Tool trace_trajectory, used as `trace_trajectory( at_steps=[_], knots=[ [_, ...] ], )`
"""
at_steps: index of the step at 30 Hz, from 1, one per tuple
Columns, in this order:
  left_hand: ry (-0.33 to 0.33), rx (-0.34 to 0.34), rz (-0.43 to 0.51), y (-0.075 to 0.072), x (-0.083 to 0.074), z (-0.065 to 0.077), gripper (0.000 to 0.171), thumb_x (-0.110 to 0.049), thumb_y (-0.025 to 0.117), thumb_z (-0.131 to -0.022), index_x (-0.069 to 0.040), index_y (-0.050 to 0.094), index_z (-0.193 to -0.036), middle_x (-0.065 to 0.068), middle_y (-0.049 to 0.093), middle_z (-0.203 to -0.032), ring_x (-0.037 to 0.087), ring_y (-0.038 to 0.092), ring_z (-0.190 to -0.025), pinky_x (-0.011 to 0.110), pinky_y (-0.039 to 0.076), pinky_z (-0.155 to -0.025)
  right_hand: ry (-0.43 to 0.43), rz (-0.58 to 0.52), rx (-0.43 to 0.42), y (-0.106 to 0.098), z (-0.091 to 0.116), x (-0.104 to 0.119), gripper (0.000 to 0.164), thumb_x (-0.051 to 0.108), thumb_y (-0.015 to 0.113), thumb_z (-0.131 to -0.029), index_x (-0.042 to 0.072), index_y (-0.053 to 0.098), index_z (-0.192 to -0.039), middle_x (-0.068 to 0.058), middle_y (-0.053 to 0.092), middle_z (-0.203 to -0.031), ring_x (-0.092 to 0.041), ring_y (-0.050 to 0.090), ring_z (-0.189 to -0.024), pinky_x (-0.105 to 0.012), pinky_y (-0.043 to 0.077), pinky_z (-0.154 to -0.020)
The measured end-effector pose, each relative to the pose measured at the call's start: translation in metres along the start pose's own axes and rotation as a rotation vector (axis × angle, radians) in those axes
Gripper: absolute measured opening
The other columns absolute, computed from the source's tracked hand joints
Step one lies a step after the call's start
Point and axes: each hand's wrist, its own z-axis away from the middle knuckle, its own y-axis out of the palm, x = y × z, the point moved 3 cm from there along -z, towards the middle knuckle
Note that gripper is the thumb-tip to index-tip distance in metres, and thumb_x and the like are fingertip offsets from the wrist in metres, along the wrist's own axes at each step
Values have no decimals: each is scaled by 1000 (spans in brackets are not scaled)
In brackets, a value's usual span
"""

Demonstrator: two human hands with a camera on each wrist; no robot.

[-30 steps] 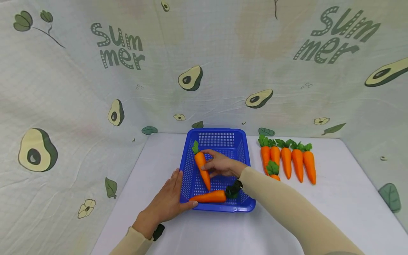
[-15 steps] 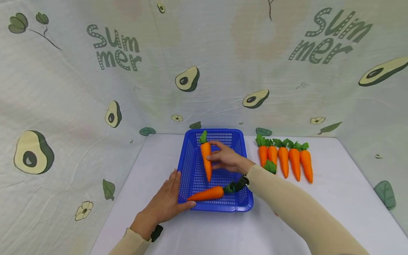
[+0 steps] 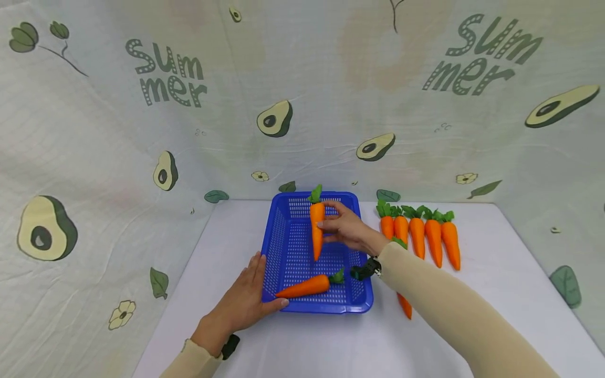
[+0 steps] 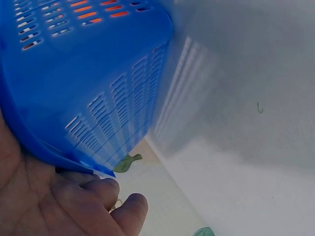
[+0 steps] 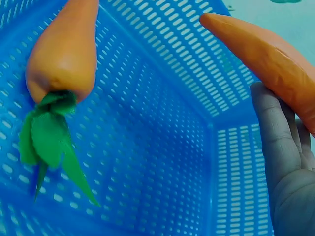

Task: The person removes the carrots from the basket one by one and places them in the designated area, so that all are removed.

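Note:
My right hand [image 3: 347, 227] pinches an orange carrot [image 3: 317, 228] with a green top, held over the blue basket [image 3: 270, 231]. The carrot stands nearly upright in the head view, leaves away from me. In the right wrist view its tapered end [image 5: 266, 54] shows beside my fingers [image 5: 275, 123]. A second carrot [image 3: 304, 287] lies across the basket's near end, leaves to the right. My left hand [image 3: 243, 294] rests on the basket's near left corner with fingers straight along the rim; the left wrist view shows the palm against the basket wall [image 4: 83, 73].
To the basket's right, several carrots [image 3: 418, 236] lie in a row on the white table [image 3: 491, 294]. Another carrot's tip [image 3: 405, 305] shows from under my right sleeve [image 3: 435, 299]. A printed cloth [image 3: 321, 79] hangs behind and at the sides.
My right hand has moved right and away from me with the carrot, which now stands more upright. The carrot lying in the basket tilts slightly more. My left hand stays at the basket's corner.

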Motion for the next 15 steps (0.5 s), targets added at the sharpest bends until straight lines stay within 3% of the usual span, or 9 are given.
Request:
trace_trajectory(
  at_steps=[15],
  knots=[
    [-26,10,0,1,-1,1,129,-83,62,-85,-5,5,-170,18,3,-178,41,19,-162,60,22,-129,-42,1,-48,-32,20,5,64,2,63,-105,21,34,-158,-22,61,-136,-29,73,-105,-45,65,-87]
  ],
)
